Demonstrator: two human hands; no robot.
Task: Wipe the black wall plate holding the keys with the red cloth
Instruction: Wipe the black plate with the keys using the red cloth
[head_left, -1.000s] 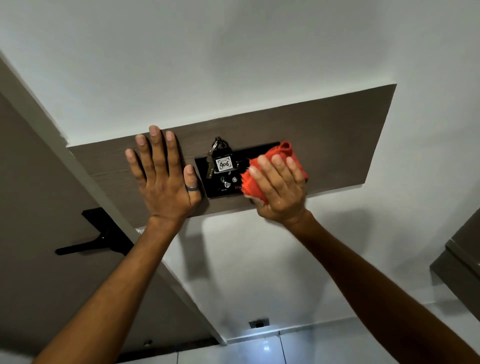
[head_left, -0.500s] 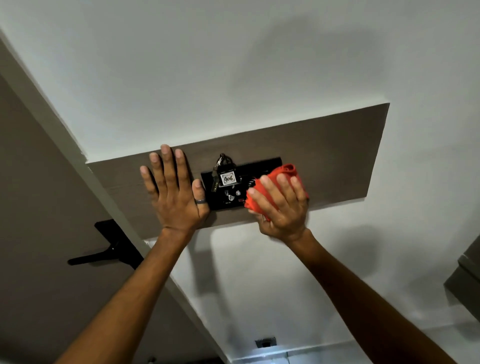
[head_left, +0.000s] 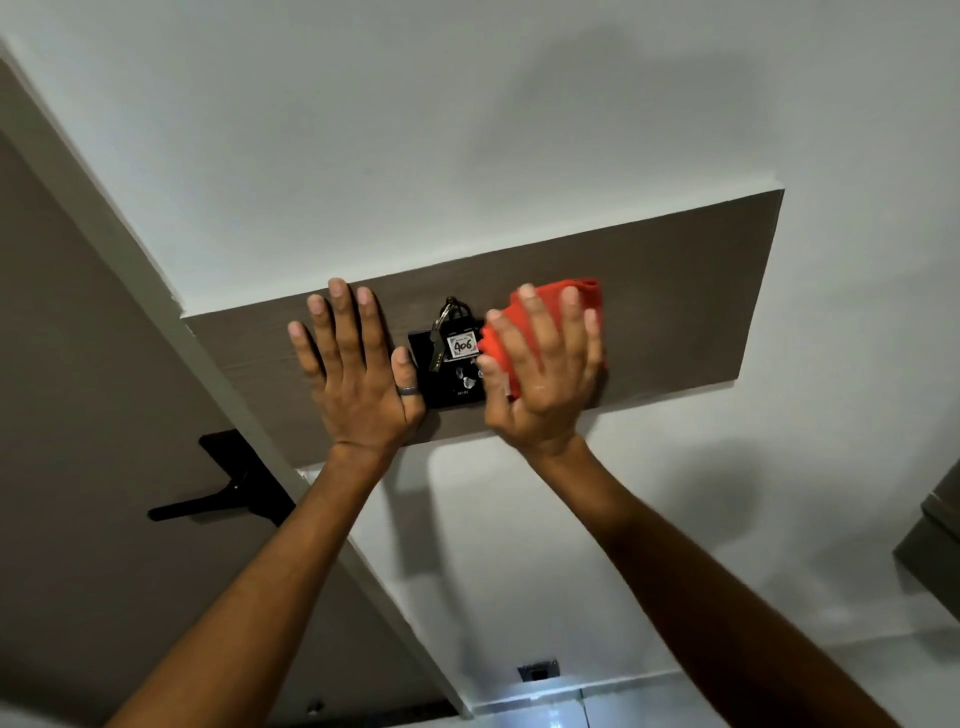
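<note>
A black wall plate (head_left: 451, 391) is set in a brown wooden panel (head_left: 675, 317) on a white wall. A bunch of keys (head_left: 452, 335) with a white tag marked 406 hangs at the plate's upper part. My right hand (head_left: 545, 374) presses a folded red cloth (head_left: 553, 312) flat against the plate's right half, which it hides. My left hand (head_left: 353, 374), wearing a dark thumb ring, lies flat on the panel just left of the plate, fingers spread, holding nothing.
A brown door (head_left: 78, 467) with a black lever handle (head_left: 228, 483) stands to the left behind a white frame. A small socket (head_left: 537, 670) sits low on the wall. A grey cabinet corner (head_left: 935, 540) juts in at the right edge.
My right hand has slid the red cloth upward over the plate's right side. The left hand stays flat on the panel. The view has shifted slightly.
</note>
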